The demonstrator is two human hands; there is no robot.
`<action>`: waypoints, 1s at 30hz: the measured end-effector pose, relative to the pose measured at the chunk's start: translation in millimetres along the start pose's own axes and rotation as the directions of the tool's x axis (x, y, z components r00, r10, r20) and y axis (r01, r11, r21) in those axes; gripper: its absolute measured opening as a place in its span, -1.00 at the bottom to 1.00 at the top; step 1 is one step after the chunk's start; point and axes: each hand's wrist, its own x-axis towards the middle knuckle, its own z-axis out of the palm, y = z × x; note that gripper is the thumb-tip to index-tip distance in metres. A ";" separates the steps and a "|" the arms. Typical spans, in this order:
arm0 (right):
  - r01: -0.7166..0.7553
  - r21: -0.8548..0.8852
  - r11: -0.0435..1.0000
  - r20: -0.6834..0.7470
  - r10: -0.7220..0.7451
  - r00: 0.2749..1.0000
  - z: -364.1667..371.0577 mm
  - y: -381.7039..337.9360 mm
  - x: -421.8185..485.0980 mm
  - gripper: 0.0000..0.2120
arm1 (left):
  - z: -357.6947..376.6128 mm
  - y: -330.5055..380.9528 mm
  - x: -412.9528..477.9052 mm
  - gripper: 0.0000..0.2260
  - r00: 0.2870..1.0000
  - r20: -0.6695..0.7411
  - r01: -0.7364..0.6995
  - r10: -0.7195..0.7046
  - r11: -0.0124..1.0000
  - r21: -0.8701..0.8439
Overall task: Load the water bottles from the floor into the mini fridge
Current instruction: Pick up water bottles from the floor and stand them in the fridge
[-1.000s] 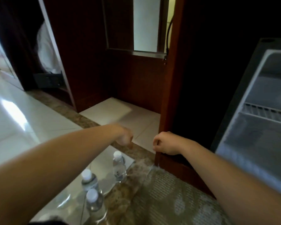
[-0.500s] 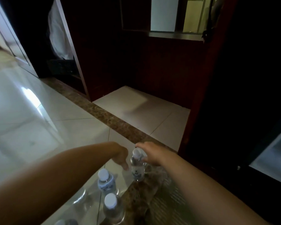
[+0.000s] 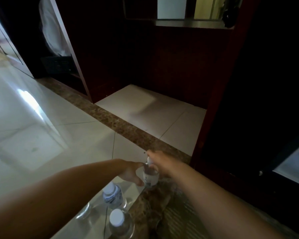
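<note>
Three clear water bottles with white caps stand on the floor. The farthest bottle point(image 3: 150, 179) stands upright at the edge of the brown marble strip. My left hand point(image 3: 130, 171) holds its left side, thumb near the neck and fingers by the label. My right hand point(image 3: 161, 163) curls round its top and right side, with the cap showing between the hands. A second bottle point(image 3: 113, 195) and a third bottle point(image 3: 118, 223) stand nearer to me, untouched. The mini fridge point(image 3: 295, 163) shows only as a pale sliver of its open interior at the right edge.
A dark wooden cabinet post point(image 3: 212, 118) rises between the bottles and the fridge. Glossy white floor tiles point(image 3: 41, 135) spread to the left. A patterned rug point(image 3: 176, 219) lies under my right forearm. A wardrobe with a white garment point(image 3: 50, 26) stands at the back left.
Both hands have dropped from fists in the air to the farthest bottle and closed round it. The view has swung left, so most of the fridge has left the frame.
</note>
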 end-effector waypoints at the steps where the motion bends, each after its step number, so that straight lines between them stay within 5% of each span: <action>1: -0.029 0.039 0.999 -0.009 0.029 1.000 0.2 2.6 -3.3 -0.65 | 0.1 3.3 -1.5 -0.31 1.000 -0.003 -0.020 0.020 1.000 -0.008; 6: -0.129 0.206 0.970 -0.042 0.141 0.989 -11.2 19.4 -45.1 -0.53 | 7.2 27.4 -2.0 -0.22 0.994 -0.011 -0.112 0.112 0.988 -0.103; 12: -0.179 0.012 0.984 -0.189 0.178 0.966 -52.5 43.3 -111.0 -0.60 | 27.9 79.0 -4.5 -0.12 0.910 -0.158 -0.415 0.384 0.853 -0.317; 17: -0.166 -0.080 0.983 -0.305 0.134 0.943 -95.4 58.8 -182.3 -0.73 | 36.2 138.2 -7.7 -0.02 0.811 -0.355 -0.569 0.465 0.766 -0.298; 21: -0.235 -0.104 0.966 -0.458 0.163 0.874 -119.1 80.3 -225.6 -0.60 | 33.2 194.1 -25.2 -0.08 0.736 -0.453 -0.653 0.503 0.704 -0.280; 26: -0.250 -0.023 0.968 -0.584 0.190 0.789 -145.5 108.8 -277.0 -0.67 | 12.8 260.2 -45.8 -0.25 0.633 -0.520 -0.728 0.574 0.669 -0.149; 30: -0.286 0.061 0.956 -0.693 0.247 0.678 -161.4 137.6 -306.6 -0.64 | 3.7 313.1 -52.2 -0.20 0.563 -0.586 -0.755 0.583 0.651 -0.077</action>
